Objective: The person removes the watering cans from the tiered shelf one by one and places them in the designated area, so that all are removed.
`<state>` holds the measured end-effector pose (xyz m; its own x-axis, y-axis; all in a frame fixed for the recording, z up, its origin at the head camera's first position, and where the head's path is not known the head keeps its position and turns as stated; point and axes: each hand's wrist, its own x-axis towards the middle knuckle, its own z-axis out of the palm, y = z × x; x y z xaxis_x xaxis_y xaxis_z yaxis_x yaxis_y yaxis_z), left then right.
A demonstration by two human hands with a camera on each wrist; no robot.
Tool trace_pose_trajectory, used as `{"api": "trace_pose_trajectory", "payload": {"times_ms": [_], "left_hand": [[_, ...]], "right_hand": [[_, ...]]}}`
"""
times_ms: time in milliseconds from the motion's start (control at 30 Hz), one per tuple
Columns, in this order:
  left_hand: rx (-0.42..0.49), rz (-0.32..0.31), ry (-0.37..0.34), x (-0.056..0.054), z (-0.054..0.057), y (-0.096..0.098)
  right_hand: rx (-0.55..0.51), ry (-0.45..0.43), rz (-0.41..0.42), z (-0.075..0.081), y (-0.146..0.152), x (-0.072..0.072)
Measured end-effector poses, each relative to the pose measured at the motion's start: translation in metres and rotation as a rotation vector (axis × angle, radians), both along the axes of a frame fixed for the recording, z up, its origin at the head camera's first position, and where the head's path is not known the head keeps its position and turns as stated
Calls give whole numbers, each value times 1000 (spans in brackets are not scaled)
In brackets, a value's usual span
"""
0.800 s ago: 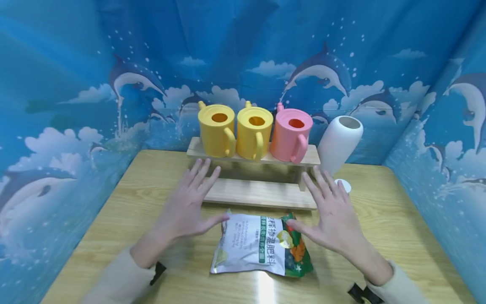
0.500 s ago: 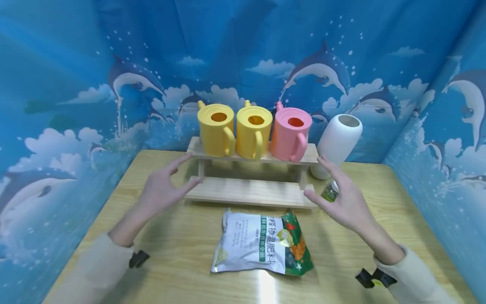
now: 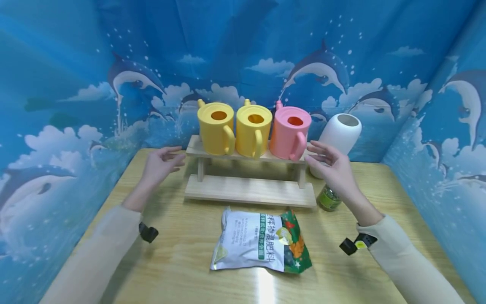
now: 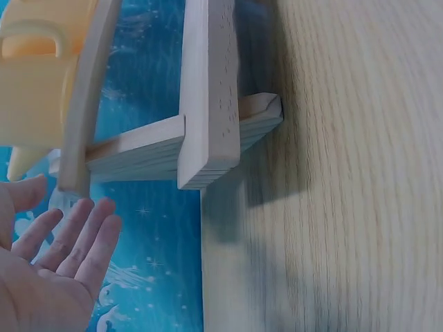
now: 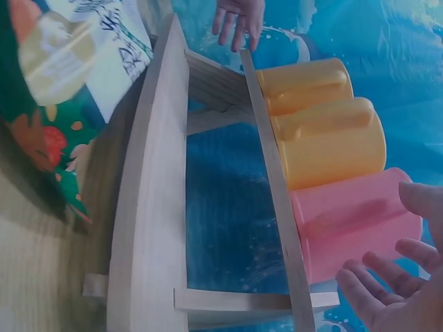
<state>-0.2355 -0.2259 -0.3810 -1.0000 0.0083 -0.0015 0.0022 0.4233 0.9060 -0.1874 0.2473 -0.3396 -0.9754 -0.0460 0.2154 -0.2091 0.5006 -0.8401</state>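
A two-tier wooden stand carries two yellow watering cans and a pink watering can on its upper board. My left hand is just off the left end of that board, palm facing it. In the left wrist view, the extended fingers hold nothing and appear right by the board's end. On the other side, my right hand is at the board's right end, close to the pink can. Its fingers are spread and loosely bent with nothing between them.
A white and green fertilizer bag lies on the wooden table in front of the stand. Behind my right hand stands a white vase, with a small green-labelled jar below the hand. Blue dolphin-print curtains enclose the table.
Both hands have moved from above the bag, outward and forward, to the two ends of the upper board. The jar has come into view; stand, cans and bag stay put.
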Motion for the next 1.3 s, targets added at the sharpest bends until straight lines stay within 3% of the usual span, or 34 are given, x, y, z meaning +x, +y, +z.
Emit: {"api": "trace_pose_trajectory", "payload": {"times_ms": [100,300,733,900,1100,1300], "left_hand": [[59,6,-22,-8,-4,2],[85,42,-51,-20,-8,10],[78,56,-55,-20,-9,12],[78,48,-53,-20,-8,13],[75,59,-54,-19,-8,13],[68,70,-61,-19,-8,12]], "right_hand": [[-15,-10,-6,-1,-3,-7],[-4,-3,-6,0,-8,-15],[-3,86,20,2,-17,-24],[-26,147,24,9,-10,-16],[-68,228,13,31,5,1],[-300,328,45,61,33,22]]}}
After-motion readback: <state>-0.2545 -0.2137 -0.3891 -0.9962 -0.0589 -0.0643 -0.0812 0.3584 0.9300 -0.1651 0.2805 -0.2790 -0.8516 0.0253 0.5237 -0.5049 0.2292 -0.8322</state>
